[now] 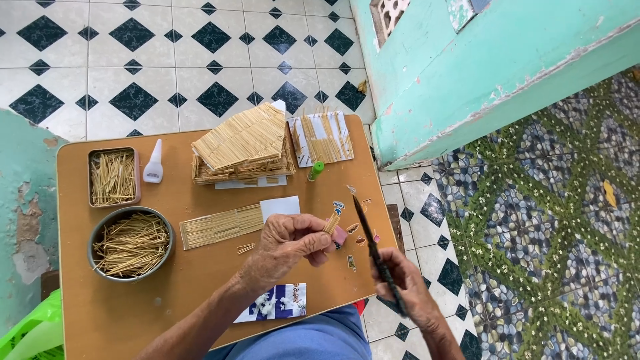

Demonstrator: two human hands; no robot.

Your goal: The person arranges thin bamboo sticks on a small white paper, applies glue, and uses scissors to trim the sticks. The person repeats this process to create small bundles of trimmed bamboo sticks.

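Note:
My left hand (pixel 290 241) pinches a small bundle of toothpick pieces (pixel 331 222) over the right part of a brown wooden board (pixel 113 313). My right hand (pixel 407 287) hangs past the board's right edge and grips a long dark knife (pixel 368 233) whose tip points up toward the bundle. Left of my left hand lies a flat panel of glued toothpicks (pixel 220 225) on white paper (pixel 280 206). A toothpick model house (pixel 243 147) stands at the back of the board.
A round metal bowl (pixel 131 244) and a rectangular tin (pixel 113 177), both with toothpicks, sit at the left beside a white glue bottle (pixel 154 162). Another toothpick panel (pixel 323 138), a green cap (pixel 315 171) and small cut scraps (pixel 353 229) lie nearby. A turquoise wall (pixel 480 73) rises at the right.

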